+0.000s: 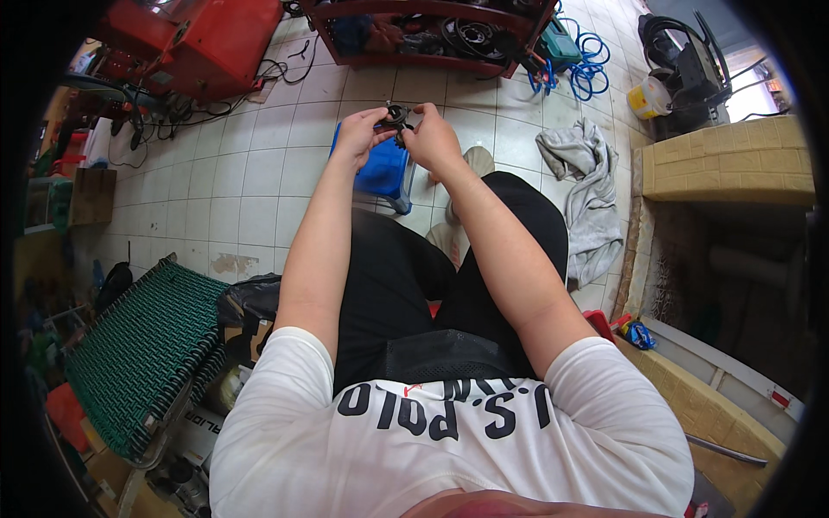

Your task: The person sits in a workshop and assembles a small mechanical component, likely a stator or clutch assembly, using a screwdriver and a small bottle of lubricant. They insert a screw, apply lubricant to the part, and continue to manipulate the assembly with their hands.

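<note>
Both arms reach forward over a blue plastic stool. Between my hands is a small dark, round metal part with a ring-like opening. My left hand grips its left side, thumb and fingers closed on the rim. From the right, my right hand pinches it with curled fingers. Something dark with a toothed look hangs just below the ring, by the right fingertips; whether it is joined to the part I cannot tell.
A grey cloth lies crumpled on the tiled floor at right. Ahead stands a red tool cart, with a blue coiled hose beside it. A red machine is far left; a green woven chair is near left.
</note>
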Tool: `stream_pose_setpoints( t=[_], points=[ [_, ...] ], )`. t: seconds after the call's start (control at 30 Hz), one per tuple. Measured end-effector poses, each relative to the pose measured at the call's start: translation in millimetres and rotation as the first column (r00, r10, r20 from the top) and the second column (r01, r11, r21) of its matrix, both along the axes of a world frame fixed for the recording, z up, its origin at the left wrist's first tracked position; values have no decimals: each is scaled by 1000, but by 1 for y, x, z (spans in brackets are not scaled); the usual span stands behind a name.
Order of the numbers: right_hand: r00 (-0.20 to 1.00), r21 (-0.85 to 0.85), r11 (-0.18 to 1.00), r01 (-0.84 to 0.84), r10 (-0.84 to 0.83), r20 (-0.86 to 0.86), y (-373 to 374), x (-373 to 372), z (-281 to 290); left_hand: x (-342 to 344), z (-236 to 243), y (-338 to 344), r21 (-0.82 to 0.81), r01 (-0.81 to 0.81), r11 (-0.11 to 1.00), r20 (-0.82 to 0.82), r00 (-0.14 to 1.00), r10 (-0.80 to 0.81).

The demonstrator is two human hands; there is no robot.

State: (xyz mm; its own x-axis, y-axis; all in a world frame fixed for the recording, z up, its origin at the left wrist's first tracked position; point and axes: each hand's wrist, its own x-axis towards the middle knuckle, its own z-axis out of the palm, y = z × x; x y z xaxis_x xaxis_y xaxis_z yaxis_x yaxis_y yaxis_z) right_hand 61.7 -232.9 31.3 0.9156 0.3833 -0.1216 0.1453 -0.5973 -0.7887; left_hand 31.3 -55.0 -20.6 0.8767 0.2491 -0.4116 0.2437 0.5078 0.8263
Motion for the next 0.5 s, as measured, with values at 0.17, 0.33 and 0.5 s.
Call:
stream_pose_setpoints(
  t=[0.17, 0.33, 0.5],
  points=[
    [999, 16, 999, 36, -36, 0, 0, 1, 0, 0, 4, -2, 25, 11, 1000, 48, 999, -12],
    [999, 59, 998, 25, -23, -25, 1, 1, 7, 0, 5, -3, 0, -32, 999, 83, 996, 31],
    [1000, 109, 994, 9, -8, -6, 1, 2, 4, 0, 6, -2, -15, -48, 999, 82, 995, 49]
  ],
)
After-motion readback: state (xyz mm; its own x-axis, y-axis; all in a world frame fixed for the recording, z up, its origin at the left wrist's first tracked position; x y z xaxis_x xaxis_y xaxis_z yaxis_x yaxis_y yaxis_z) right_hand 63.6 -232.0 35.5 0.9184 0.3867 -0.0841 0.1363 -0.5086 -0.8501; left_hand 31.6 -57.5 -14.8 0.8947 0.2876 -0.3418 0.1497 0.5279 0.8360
